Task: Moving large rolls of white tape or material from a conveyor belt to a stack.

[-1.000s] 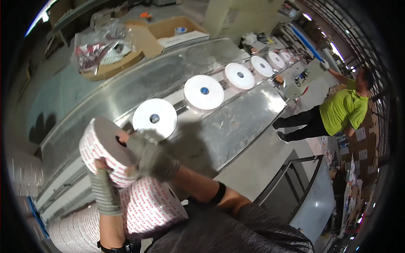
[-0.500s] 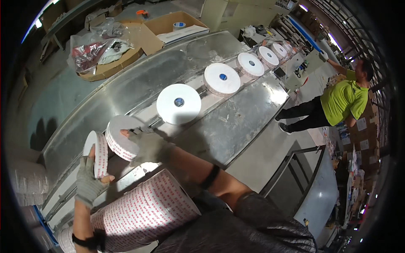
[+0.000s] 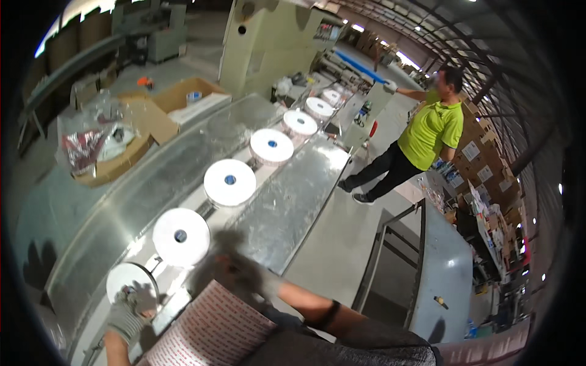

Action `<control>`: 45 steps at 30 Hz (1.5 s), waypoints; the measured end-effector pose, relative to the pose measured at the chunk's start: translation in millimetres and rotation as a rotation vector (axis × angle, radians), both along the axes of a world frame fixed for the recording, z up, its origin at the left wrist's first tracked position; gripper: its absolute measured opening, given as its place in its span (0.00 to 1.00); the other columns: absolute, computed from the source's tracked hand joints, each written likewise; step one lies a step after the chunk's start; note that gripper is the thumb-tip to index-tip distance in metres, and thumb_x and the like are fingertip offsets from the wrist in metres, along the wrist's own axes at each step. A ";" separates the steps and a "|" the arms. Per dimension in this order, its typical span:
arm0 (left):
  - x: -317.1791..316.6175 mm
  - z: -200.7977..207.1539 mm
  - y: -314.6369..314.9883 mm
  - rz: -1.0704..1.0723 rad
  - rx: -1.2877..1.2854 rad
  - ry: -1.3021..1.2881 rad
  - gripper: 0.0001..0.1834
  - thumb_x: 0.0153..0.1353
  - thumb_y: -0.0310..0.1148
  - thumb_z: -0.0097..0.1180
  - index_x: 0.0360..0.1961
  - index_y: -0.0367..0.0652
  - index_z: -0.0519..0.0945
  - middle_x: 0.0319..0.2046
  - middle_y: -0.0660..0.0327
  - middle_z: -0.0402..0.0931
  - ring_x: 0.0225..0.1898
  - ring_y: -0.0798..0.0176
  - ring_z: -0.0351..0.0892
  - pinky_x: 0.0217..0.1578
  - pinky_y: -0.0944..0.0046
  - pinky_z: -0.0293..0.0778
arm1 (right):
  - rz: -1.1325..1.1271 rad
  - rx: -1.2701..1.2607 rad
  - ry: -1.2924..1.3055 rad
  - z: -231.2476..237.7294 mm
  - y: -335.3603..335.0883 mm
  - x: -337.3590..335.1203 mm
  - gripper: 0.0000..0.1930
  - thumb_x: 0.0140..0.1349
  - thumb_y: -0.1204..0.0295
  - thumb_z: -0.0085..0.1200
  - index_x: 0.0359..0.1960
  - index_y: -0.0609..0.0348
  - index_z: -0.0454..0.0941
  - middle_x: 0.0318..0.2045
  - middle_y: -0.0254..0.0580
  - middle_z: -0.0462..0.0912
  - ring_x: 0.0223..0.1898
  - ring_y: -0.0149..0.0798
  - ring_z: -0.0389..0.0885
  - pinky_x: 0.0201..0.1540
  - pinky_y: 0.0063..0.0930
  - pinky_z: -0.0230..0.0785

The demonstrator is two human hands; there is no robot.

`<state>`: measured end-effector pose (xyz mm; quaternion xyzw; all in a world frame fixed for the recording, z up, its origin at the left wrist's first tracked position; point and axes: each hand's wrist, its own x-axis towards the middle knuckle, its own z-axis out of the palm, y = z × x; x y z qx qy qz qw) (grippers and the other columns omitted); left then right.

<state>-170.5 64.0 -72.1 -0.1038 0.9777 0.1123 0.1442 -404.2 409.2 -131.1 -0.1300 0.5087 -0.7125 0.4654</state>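
Flat white rolls of printed tape or strip, with blue-centred cores, lie in a row along the metal conveyor. My left hand [image 3: 129,312], in a grey glove, grips the nearest roll [image 3: 122,277], its fingers over the top near the core. Just beyond lies another white roll [image 3: 181,236], untouched, with a third roll [image 3: 230,182] farther along. My right hand [image 3: 241,272], also gloved and smeared by motion, hovers beside the conveyor above a thick stack of red-printed white rolls [image 3: 210,326] against my body; its fingers cannot be made out.
A metal side plate [image 3: 287,189] borders the row on the right. At the far end, a person in a yellow-green shirt [image 3: 430,131] reaches toward a machine [image 3: 366,113]. An open cardboard box [image 3: 155,116] and plastic bags are on the left. A blue-grey table [image 3: 442,268] stands right.
The view has swung right. The roll my left hand held upright now lies flatter on the conveyor. My right hand has left the roll next to it and drawn back toward the stack.
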 end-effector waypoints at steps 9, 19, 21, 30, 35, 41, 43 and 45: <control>37.0 87.1 156.7 -0.094 0.089 0.247 0.59 0.40 0.54 0.72 0.69 0.35 0.57 0.66 0.45 0.59 0.64 0.41 0.60 0.65 0.47 0.56 | 0.042 0.323 0.577 154.5 42.6 102.2 0.39 0.54 0.57 0.64 0.65 0.64 0.62 0.63 0.51 0.65 0.64 0.44 0.65 0.66 0.37 0.56; 36.7 50.8 150.5 -0.109 0.003 -0.005 0.68 0.41 0.72 0.57 0.68 0.26 0.50 0.67 0.39 0.51 0.70 0.39 0.47 0.69 0.47 0.41 | 0.086 0.153 0.496 73.0 29.7 67.7 0.49 0.42 0.62 0.69 0.68 0.60 0.58 0.61 0.49 0.70 0.62 0.45 0.68 0.67 0.35 0.56; 49.8 54.8 165.9 -0.094 -0.120 -0.013 0.67 0.41 0.71 0.59 0.68 0.26 0.51 0.67 0.39 0.51 0.69 0.38 0.48 0.68 0.45 0.45 | 0.087 0.014 0.280 42.0 29.0 41.7 0.43 0.48 0.71 0.66 0.68 0.59 0.58 0.61 0.46 0.70 0.61 0.41 0.68 0.67 0.34 0.57; 35.6 118.5 160.0 -0.074 0.140 0.164 0.58 0.46 0.68 0.59 0.67 0.33 0.59 0.61 0.38 0.63 0.62 0.40 0.64 0.60 0.48 0.63 | -0.169 0.066 -0.391 103.8 10.0 -20.8 0.41 0.60 0.44 0.56 0.67 0.57 0.58 0.60 0.43 0.70 0.59 0.41 0.71 0.59 0.40 0.70; -35.9 154.5 124.8 0.181 0.201 0.552 0.64 0.40 0.67 0.65 0.71 0.39 0.52 0.65 0.43 0.61 0.66 0.44 0.61 0.64 0.52 0.59 | 0.076 -0.209 0.278 65.3 -82.6 -36.4 0.30 0.68 0.50 0.46 0.60 0.63 0.66 0.52 0.48 0.76 0.51 0.42 0.79 0.48 0.38 0.76; -46.9 126.5 98.6 0.282 0.441 0.697 0.64 0.39 0.59 0.72 0.70 0.36 0.52 0.57 0.45 0.66 0.56 0.48 0.69 0.60 0.54 0.62 | -0.072 -0.191 0.767 85.3 -164.3 33.7 0.21 0.66 0.57 0.51 0.49 0.63 0.71 0.36 0.43 0.81 0.37 0.41 0.83 0.37 0.36 0.77; -20.1 135.5 89.9 0.416 0.677 0.726 0.62 0.40 0.56 0.72 0.70 0.35 0.52 0.60 0.45 0.64 0.60 0.50 0.66 0.62 0.55 0.60 | 0.141 -0.209 -0.188 118.8 -159.3 41.2 0.24 0.62 0.59 0.57 0.53 0.62 0.69 0.38 0.40 0.80 0.43 0.38 0.81 0.42 0.33 0.77; 6.3 136.2 61.5 0.559 0.898 0.687 0.62 0.40 0.54 0.73 0.70 0.37 0.52 0.63 0.50 0.62 0.64 0.55 0.62 0.64 0.56 0.58 | 0.361 -0.257 -0.259 103.1 -163.1 30.6 0.28 0.58 0.61 0.59 0.57 0.60 0.69 0.47 0.44 0.78 0.50 0.40 0.79 0.50 0.35 0.76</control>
